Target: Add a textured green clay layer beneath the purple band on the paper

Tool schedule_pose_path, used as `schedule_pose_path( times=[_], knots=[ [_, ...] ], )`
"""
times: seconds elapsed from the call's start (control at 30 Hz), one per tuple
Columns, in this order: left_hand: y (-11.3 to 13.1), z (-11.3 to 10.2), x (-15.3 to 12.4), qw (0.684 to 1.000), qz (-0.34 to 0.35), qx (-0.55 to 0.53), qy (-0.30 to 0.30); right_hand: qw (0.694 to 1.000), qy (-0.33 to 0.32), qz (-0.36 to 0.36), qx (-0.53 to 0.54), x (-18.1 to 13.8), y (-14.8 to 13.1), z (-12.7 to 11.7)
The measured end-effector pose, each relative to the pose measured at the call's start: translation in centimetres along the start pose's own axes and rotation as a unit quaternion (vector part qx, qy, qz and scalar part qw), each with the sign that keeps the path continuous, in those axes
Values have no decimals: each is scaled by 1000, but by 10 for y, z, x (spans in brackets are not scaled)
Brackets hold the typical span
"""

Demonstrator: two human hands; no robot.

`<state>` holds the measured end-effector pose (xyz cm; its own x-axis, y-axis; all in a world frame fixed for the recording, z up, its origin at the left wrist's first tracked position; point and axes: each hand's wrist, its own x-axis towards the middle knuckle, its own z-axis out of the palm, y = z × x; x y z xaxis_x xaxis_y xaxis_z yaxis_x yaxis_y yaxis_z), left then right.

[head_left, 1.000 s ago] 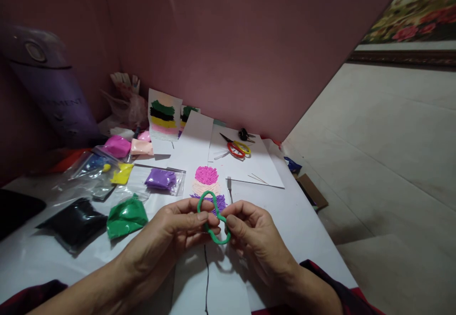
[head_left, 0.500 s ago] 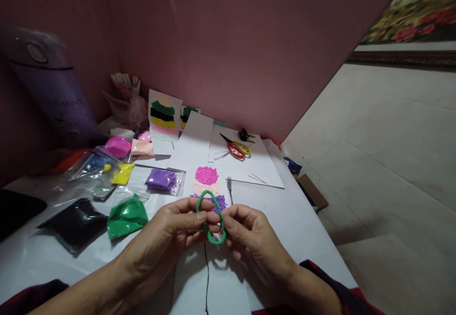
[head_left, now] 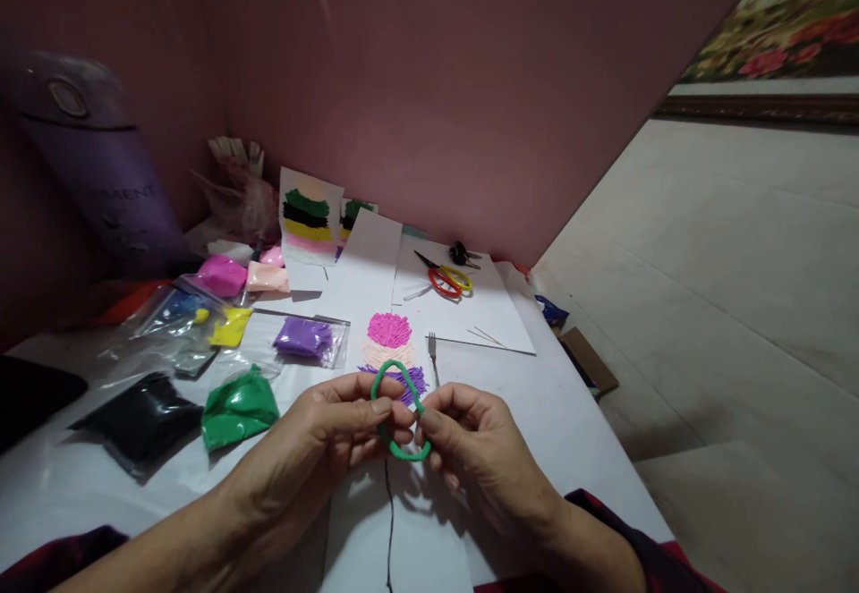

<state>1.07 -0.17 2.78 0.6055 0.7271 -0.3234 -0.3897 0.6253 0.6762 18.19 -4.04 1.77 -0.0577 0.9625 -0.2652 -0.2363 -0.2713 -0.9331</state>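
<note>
A loop of thin green clay rope (head_left: 406,456) is held up between my two hands above the white paper. My left hand (head_left: 322,427) pinches its left side, with the thumb on top and the fingers behind. On the right side of the loop, the thumb and forefinger of my right hand (head_left: 480,441) are closed. Just beyond the fingers lie textured clay patches: bright pink (head_left: 389,330), peach (head_left: 387,354) and purple (head_left: 414,385), the purple partly hidden by the loop and fingers. A thin black line (head_left: 390,521) runs down the paper below my hands.
A small fork (head_left: 432,351) lies beyond my right hand. Farther back are scissors (head_left: 446,283) and keys (head_left: 462,254). To the left sit green (head_left: 240,410), black (head_left: 144,423) and purple (head_left: 303,337) clay packets, and a purple bottle (head_left: 100,173). A striped card (head_left: 309,217) leans behind.
The lower part of the green loop has swung slightly right and opened wider. My right fingers have shifted a little on it; my left hand has barely moved.
</note>
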Motion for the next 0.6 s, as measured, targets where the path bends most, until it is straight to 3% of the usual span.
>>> schedule_pose_path(
  times=[0.6],
  knots=[
    [2, 1, 0, 1000, 0, 7, 6, 1000, 11, 6, -23, -1, -3, 2]
  ],
)
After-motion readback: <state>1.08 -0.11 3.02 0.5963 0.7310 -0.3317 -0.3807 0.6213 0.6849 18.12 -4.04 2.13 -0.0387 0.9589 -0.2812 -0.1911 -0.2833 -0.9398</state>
